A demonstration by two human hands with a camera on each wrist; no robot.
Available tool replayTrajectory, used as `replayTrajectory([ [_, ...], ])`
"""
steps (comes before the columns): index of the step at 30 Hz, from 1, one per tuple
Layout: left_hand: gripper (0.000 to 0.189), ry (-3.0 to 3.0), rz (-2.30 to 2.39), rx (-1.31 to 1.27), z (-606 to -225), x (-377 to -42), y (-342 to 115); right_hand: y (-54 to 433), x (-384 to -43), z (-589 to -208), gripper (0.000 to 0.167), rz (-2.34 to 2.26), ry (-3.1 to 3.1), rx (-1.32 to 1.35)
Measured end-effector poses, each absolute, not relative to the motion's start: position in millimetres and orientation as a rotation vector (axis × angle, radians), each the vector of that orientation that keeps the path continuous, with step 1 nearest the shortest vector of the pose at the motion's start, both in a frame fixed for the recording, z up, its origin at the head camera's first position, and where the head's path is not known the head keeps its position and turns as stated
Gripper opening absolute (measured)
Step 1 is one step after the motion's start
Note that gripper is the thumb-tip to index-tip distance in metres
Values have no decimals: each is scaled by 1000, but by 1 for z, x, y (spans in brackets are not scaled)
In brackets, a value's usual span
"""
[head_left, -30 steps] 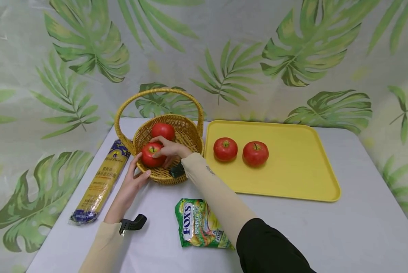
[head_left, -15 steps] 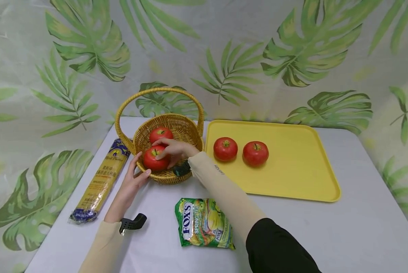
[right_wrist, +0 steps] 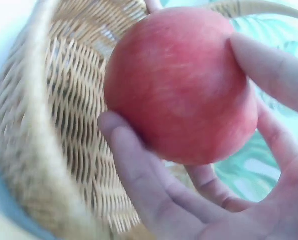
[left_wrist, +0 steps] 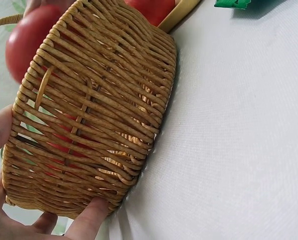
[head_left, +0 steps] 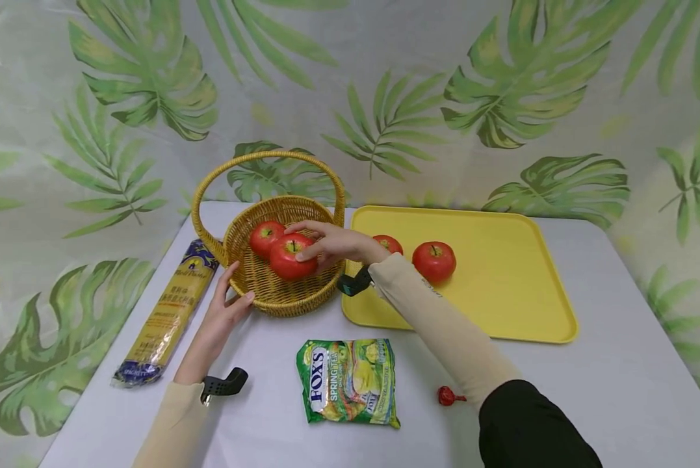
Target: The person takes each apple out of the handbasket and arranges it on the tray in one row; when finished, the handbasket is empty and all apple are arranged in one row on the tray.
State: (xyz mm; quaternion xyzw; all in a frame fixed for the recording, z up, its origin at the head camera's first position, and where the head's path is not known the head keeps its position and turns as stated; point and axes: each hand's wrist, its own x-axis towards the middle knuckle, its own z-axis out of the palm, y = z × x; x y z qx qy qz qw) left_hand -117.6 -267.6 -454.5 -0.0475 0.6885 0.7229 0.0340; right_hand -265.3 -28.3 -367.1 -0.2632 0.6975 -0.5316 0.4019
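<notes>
My right hand (head_left: 326, 244) grips a red apple (head_left: 292, 257) (right_wrist: 181, 85) and holds it above the wicker basket (head_left: 273, 296) (left_wrist: 89, 115) (right_wrist: 54, 150). A second red apple (head_left: 264, 236) lies inside the basket, behind the held one. My left hand (head_left: 223, 309) (left_wrist: 19, 220) rests against the basket's near left wall, thumb and fingers touching the weave. Two more red apples sit on the yellow tray (head_left: 502, 292): one (head_left: 434, 261) in full view, the other (head_left: 389, 243) partly hidden behind my right wrist.
A long pasta packet (head_left: 165, 315) lies left of the basket. A green candy bag (head_left: 348, 381) lies near the table's front, with a small red wrapped sweet (head_left: 446, 395) to its right. A leaf-print cloth hangs behind the table.
My right hand has lifted the front apple out of the basket and carried it rightward toward the tray. The left hand stays on the basket. The small red sweet has come into view.
</notes>
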Motion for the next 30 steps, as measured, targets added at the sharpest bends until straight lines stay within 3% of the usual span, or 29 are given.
replayTrajectory([
  [14, 73, 2151, 2185, -149, -452, -114, -269, 82, -268, -349, 57, -1375, 1905, -690],
  [30, 74, 2142, 2191, -142, -453, -115, -268, 204, -271, -344, 58, -1471, 2073, -462],
])
